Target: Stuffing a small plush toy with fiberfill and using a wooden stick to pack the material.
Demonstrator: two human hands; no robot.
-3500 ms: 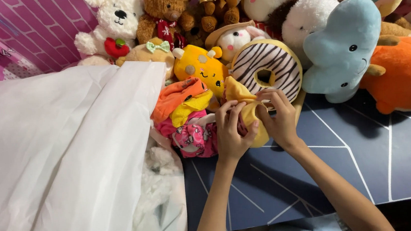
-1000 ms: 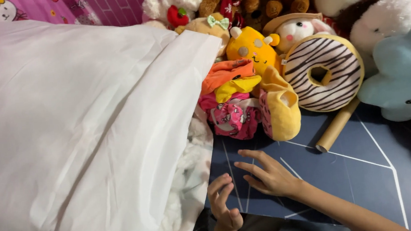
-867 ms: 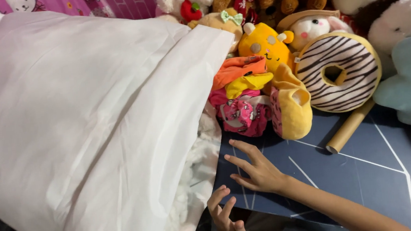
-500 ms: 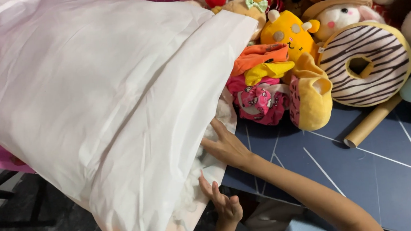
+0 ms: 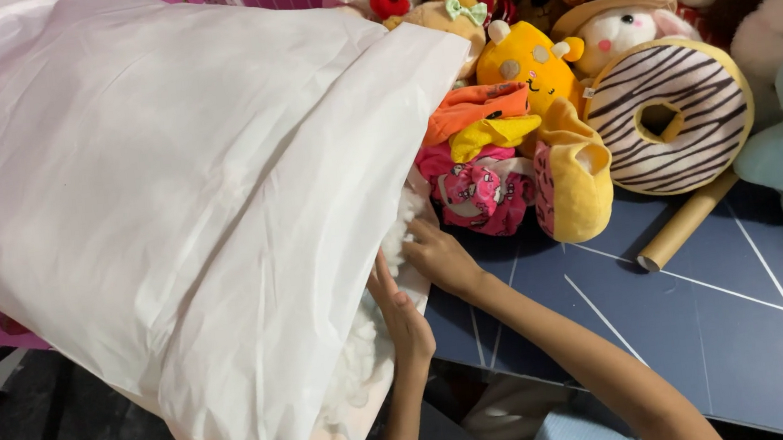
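Clearly both hands were at the open mouth of the big white bag (image 5: 181, 221), which lay slumped over the left edge of the dark blue surface (image 5: 709, 333). The left hand (image 5: 406, 319) reached into the opening, its fingers spread loosely against the white stuffing (image 5: 365, 347) that showed inside; the right hand (image 5: 443, 258) rested at the upper lip of the mouth, fingers apart and touching a tuft of that stuffing. Neither hand looked clamped on anything yet, though the fingertips were partly hidden by the cloth. By my reading, pulling out stuffing had only just begun: none lay loose on the surface, and the yellow toy skin (image 5: 574, 178) sat limp and unfilled just beside the bag, next to a pink cloth heap (image 5: 480, 197). Behind these, plush toys crowded the far edge, with the striped donut cushion (image 5: 669, 117) and a cardboard tube (image 5: 688, 220) near them. Open room lay toward the near right corner, where the surface was bare; the left side was blocked by the bag.
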